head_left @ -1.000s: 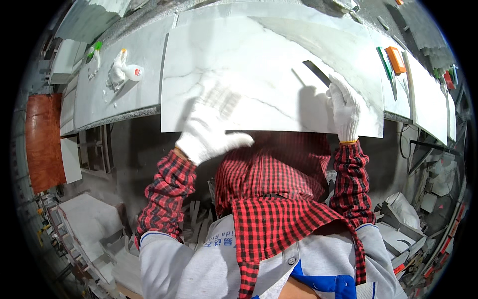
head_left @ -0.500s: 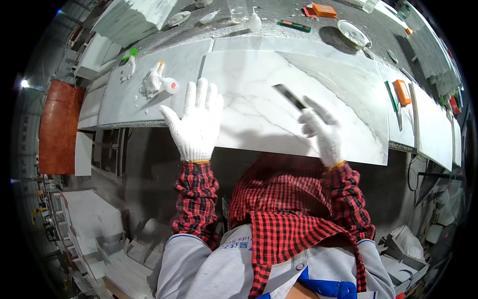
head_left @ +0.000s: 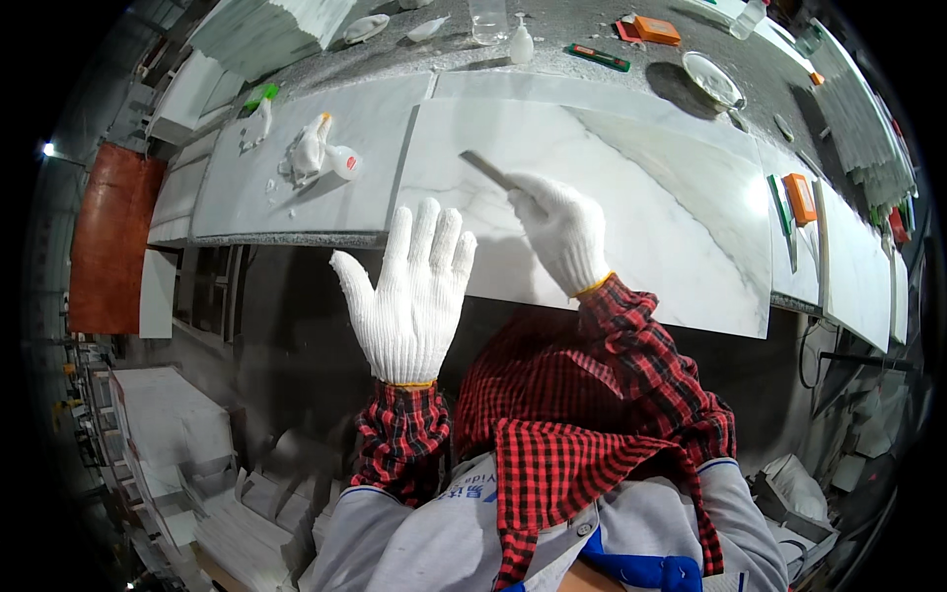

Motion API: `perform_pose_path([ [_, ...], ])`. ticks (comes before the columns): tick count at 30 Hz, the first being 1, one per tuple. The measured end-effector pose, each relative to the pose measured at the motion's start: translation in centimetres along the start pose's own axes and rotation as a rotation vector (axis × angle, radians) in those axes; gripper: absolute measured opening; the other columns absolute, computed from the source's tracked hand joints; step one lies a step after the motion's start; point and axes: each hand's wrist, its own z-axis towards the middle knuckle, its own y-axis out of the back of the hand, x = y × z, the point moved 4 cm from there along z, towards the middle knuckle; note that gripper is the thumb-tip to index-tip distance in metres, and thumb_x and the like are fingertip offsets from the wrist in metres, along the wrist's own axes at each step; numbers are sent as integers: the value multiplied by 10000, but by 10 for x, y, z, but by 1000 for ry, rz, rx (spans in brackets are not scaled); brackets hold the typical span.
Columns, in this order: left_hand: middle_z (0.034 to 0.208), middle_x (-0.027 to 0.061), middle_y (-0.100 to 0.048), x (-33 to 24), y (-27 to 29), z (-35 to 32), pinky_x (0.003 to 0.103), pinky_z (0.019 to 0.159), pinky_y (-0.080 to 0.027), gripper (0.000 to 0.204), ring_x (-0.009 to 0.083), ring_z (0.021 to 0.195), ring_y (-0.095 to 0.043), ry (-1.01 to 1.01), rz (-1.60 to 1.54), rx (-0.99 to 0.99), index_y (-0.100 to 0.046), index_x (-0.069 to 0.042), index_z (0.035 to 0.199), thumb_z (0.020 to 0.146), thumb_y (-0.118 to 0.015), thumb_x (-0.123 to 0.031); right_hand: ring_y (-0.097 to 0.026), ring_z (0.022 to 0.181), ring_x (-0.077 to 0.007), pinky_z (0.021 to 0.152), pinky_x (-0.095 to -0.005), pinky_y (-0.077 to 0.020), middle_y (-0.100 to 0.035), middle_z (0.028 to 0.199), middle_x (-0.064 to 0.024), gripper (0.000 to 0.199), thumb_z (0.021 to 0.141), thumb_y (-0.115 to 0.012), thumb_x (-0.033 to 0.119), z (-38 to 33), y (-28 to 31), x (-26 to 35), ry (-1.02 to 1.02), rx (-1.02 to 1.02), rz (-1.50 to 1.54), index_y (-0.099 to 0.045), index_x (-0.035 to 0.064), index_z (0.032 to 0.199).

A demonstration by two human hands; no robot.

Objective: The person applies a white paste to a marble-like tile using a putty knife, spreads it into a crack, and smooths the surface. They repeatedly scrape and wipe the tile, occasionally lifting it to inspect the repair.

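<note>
My left hand, in a white knit glove, is held up with its palm towards me and its fingers spread. Nothing is in it, and it hovers off the near edge of a white, grey-veined marble slab. Gloved the same way, my right hand grips a narrow flat metal scraper blade. The blade points up and left over the slab's left part; whether it touches the surface I cannot tell.
On the left lie a crumpled white cloth and a small white bottle. Behind the slab are a squeeze bottle, a green cutter, an orange box and a bowl. Another orange box lies right. Stacked slabs stand far left.
My right hand has swung left across the slab with the blade, which now lies flatter. My left hand has drawn back towards me, off the slab's edge, still spread.
</note>
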Motion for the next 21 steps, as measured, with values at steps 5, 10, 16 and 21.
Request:
perform_pose_path([
  [5, 1684, 194, -173, -4, 1, -4, 499, 1260, -135, 932, 341, 1551, -158, -61, 84, -192, -178, 9, 1608, 1019, -322, -699, -705, 749, -291, 630, -383, -553, -731, 892, -67, 327, 862, -651, 122, -27, -8, 60, 235, 99, 108, -697, 230, 1167],
  [10, 1663, 211, -238, 3, -13, -8, 519, 1263, -135, 930, 371, 1534, -220, 15, 31, -82, -222, 15, 1594, 1011, -339, -699, -695, 696, -279, 586, -389, -540, -693, 767, -58, 236, 865, -673, 153, -14, -18, 16, 201, -38, -261, -711, 224, 1087],
  [16, 1633, 208, -305, -25, 13, -21, 508, 1269, -168, 850, 375, 1526, -251, -187, 334, -235, -232, 3, 1593, 1039, -410, -617, -652, 630, -171, 629, -284, -533, -714, 789, -85, 209, 938, -690, 192, -19, 28, -22, -397, 21, 263, -742, 67, 1097],
  [21, 1590, 184, -399, -25, 33, -32, 431, 1259, -243, 630, 286, 1483, -373, -338, 1163, -248, -350, 50, 1542, 1057, -510, -319, -625, 732, -93, 675, -258, -524, -698, 830, -45, 290, 999, -632, 214, -67, 61, -27, -724, 169, 481, -695, -38, 1128],
])
